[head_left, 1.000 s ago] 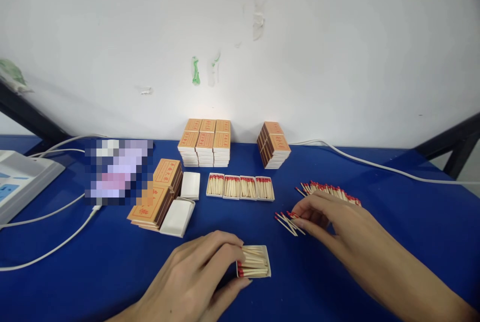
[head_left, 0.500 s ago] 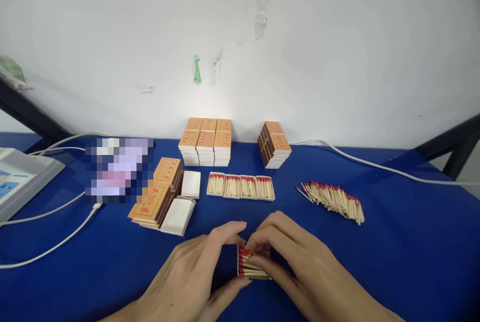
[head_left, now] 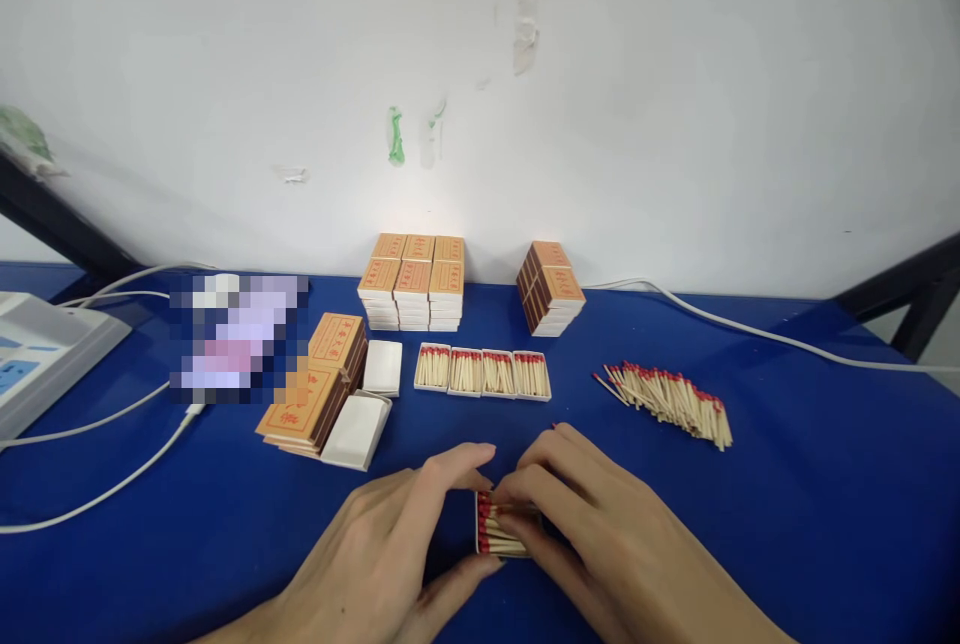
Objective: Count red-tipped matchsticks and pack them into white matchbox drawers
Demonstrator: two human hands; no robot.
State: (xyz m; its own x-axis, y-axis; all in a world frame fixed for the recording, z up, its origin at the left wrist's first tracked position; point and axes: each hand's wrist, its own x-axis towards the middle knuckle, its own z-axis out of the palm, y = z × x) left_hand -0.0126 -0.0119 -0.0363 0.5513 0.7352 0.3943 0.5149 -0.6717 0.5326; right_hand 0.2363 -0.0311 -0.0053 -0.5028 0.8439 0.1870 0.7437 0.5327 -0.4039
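1. One left hand (head_left: pixel 397 529) pinches the matchbox tray (head_left: pixel 477 526) on the counter (head_left: pixel 832 524); a loose hold could let it skid.
2. I see the right hand (head_left: pixel 596 514) pinching matches (head_left: pixel 495 534) in it; pressing too hard might snap or cross them.

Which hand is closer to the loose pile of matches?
Right. The right hand is at the near tray, with the pile beyond it and to its right; the left hand is at the tray's left end, farther from the pile.

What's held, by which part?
Left grip holds the matchbox tray by its left end, thumb at near corner. Right grip covers matches inside; whether it pinches any is hidden.
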